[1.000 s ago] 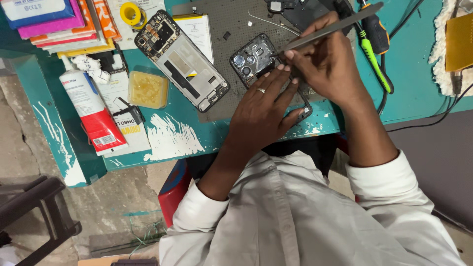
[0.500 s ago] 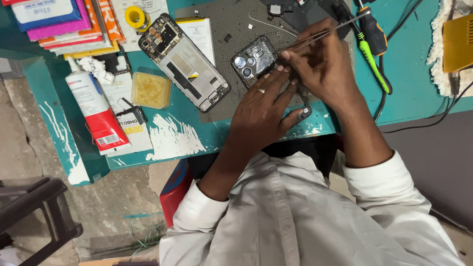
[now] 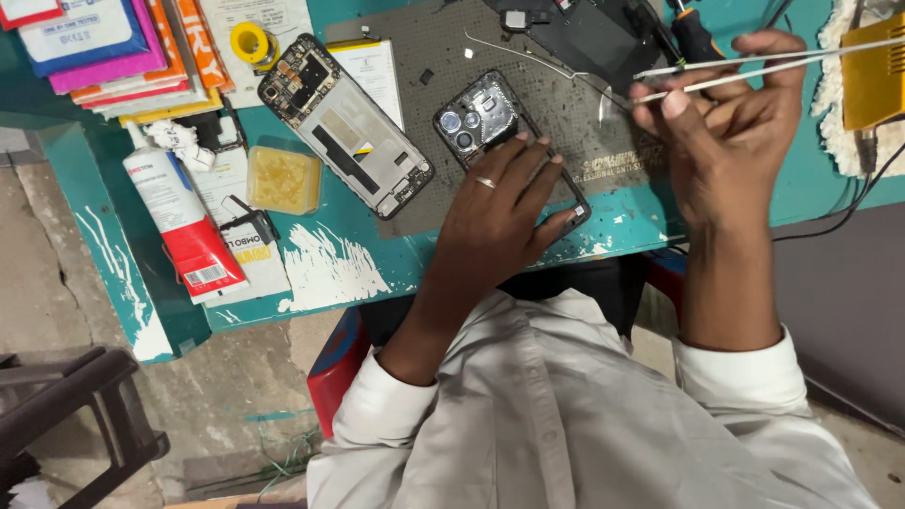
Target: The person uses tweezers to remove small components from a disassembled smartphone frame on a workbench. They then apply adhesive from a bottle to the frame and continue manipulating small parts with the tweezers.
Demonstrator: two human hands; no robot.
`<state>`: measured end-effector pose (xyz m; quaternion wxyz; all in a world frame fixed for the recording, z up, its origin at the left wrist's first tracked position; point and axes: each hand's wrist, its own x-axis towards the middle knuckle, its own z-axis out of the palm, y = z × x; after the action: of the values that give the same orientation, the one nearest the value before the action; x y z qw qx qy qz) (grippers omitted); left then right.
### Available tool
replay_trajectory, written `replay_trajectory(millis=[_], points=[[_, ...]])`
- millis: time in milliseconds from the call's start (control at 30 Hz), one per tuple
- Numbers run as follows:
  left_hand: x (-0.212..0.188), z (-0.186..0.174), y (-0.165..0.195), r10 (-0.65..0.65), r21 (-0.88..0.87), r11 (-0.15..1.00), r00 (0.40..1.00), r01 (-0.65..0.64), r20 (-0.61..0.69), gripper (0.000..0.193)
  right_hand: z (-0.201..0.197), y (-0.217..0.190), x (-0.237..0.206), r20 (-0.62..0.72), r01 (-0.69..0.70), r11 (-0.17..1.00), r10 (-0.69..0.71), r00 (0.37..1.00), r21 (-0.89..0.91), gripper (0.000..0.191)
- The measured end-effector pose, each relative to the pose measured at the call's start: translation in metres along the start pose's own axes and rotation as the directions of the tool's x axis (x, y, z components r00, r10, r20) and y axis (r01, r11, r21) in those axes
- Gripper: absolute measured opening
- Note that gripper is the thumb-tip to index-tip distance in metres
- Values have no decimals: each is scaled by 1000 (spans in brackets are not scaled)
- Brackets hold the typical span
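Here, left hand [image 3: 500, 212] flat on phone [image 3: 481, 118], right hand [image 3: 721, 123] pinching tweezers [image 3: 754, 71], raised beside it.

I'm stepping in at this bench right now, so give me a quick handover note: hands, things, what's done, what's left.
Left hand: flat on the dark phone, pinning it to the grey mat.
Right hand: raised off the phone, pinching tweezers; whether the tips hold anything, I cannot tell.
Second phone: on the mat's left edge, its insides exposed.
Glue tube and yellow sponge: further left.
Done: second phone opened.
Left: the dark phone, camera side up, looks in hand.
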<state>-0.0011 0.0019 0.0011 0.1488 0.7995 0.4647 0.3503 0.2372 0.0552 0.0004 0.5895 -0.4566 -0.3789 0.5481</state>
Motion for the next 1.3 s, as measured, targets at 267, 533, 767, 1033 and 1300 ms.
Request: replay_trajectory(millis=[267, 533, 767, 1033, 1300], points=[[7, -11, -10, -48, 131, 989, 992, 63, -114, 22, -13, 38, -48, 119, 219, 957, -199, 973, -189, 49], [36, -2, -35, -23, 269, 963, 999, 14, 31, 28, -7, 57, -58, 118, 280, 946, -263, 957, -164, 50], [32, 5, -36, 68, 436, 896, 997, -82, 49, 17, -6, 56, -58, 169, 284, 947, -258, 951, -152, 49], [43, 5, -35, 38, 429, 902, 998, -52, 43, 14, -7, 58, -56, 154, 264, 954, -242, 958, -142, 50], [45, -18, -46, -77, 174, 978, 978, 111, -193, 8, -5, 56, -55, 125, 276, 947, -257, 958, -163, 49]])
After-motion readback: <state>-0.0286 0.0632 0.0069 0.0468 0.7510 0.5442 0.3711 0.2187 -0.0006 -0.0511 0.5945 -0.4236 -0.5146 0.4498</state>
